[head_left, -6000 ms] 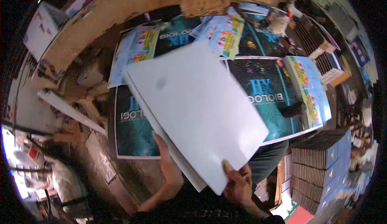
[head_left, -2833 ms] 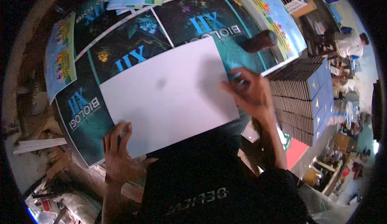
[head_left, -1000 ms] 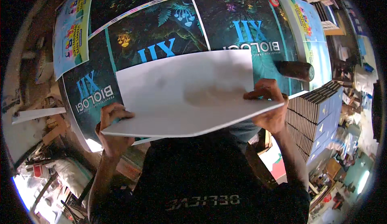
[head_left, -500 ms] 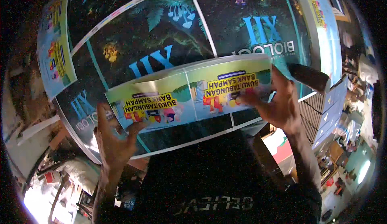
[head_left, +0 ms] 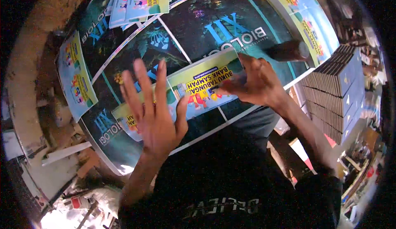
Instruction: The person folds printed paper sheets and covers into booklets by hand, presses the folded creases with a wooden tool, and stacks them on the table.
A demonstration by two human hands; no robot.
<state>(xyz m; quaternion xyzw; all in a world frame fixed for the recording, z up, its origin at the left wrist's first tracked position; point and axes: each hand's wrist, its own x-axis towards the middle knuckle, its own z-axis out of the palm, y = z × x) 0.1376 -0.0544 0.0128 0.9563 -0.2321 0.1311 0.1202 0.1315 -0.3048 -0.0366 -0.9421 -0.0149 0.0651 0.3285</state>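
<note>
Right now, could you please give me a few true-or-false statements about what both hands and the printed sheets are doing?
1. The left hand is spread open, fingers splayed, over the light-coloured cover sheet. True.
2. The right hand grips a pair of scissors. False: its fingers rest on the sheet's right end, with no tool visible.
3. A stack of bound books stands to the right. True.
4. The large dark printed sheets underneath are rolled into tubes. False: they lie flat.

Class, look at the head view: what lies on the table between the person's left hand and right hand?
The light green and blue printed sheet spans the gap between the left hand and right hand, resting on dark covers, in the head view.
</note>
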